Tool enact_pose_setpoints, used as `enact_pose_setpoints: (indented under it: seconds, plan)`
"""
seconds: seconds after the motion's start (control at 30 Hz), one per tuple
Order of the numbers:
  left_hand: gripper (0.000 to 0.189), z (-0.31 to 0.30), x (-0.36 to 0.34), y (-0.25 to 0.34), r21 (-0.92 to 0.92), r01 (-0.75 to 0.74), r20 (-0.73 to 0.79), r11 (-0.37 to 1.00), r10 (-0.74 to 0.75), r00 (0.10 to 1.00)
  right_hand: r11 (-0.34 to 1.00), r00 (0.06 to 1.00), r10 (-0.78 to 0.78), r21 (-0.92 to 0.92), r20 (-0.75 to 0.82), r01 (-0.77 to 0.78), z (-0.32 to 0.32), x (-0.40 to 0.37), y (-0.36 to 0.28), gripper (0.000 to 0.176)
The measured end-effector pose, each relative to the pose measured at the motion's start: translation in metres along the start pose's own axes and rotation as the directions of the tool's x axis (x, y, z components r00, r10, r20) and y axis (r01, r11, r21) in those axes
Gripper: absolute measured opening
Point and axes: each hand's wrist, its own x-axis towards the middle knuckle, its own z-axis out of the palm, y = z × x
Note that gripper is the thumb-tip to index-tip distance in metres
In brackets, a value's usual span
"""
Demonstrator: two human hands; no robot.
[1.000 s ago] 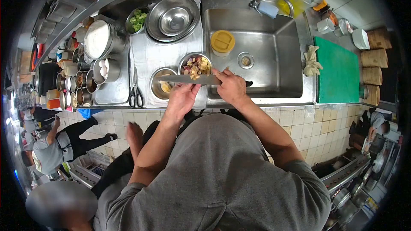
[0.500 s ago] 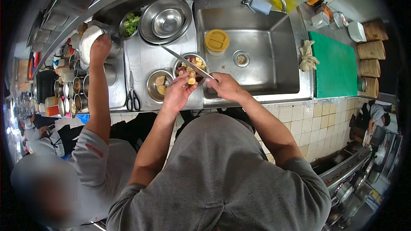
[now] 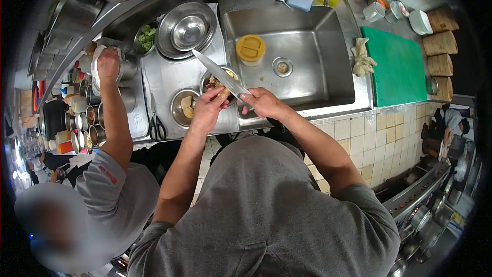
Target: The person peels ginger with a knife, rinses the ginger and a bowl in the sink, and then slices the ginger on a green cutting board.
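Note:
My right hand (image 3: 264,103) is closed round the handle of a large knife (image 3: 218,73), whose broad blade points up and left. Between the fingers of my left hand (image 3: 208,112) is a knobbly yellowish piece, apparently ginger (image 3: 224,93), with the blade close against it. Both hands are over the near edge of a small metal bowl (image 3: 203,81) containing yellow and reddish-brown bits, partly hidden by the knife. To its left, a second metal bowl (image 3: 177,115) contains pale peeled pieces (image 3: 186,102).
Black-handled scissors (image 3: 157,129) lie at the left. Behind are nested metal bowls (image 3: 163,30) and a bowl of green vegetables (image 3: 146,38). A yellow-lidded tub (image 3: 250,49) stands in the sink (image 3: 307,36). Right is a green board (image 3: 394,72); at left, a co-worker's arm (image 3: 116,118) reaches in.
The knife blade has turned to show more of its flat side. The ginger has tilted in my left hand, hiding its cut end. My view has shifted slightly; the co-worker's hand has dropped a little.

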Motion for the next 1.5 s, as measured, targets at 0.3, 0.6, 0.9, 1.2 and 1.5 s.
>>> enact_pose_setpoints:
  seconds: [0.3,0.6,0.9,1.2,1.5]
  plan:
    - [0.019,-0.005,0.017,-0.003,-0.031,-0.016,0.002,0.999,0.016,1.000,0.936,0.988,0.062,0.336,0.140,-0.106,0.012,0.010,-0.002,0.037]
    - [0.027,-0.035,0.015,-0.004,0.889,-0.178,-0.047,0.421,0.472,0.880,0.763,0.932,-0.244,-0.646,-0.268,0.014,0.023,0.013,-0.016,0.029]
    - [0.018,-0.099,-0.031,-0.006,0.598,0.065,-0.511,0.799,0.317,0.799,0.810,0.874,-0.196,-0.576,-0.445,-0.111,0.023,0.051,-0.010,0.044]
    - [0.027,-0.144,-0.060,-0.022,0.425,0.290,-0.750,0.857,0.153,0.644,0.873,0.944,-0.029,-0.467,-0.330,-0.136,0.004,0.080,-0.005,0.037]
    - [0.017,-0.097,-0.063,-0.048,-0.021,-0.017,-0.738,1.000,-0.004,0.675,0.869,0.976,-0.028,-0.487,-0.215,-0.082,-0.055,0.036,-0.001,0.036]
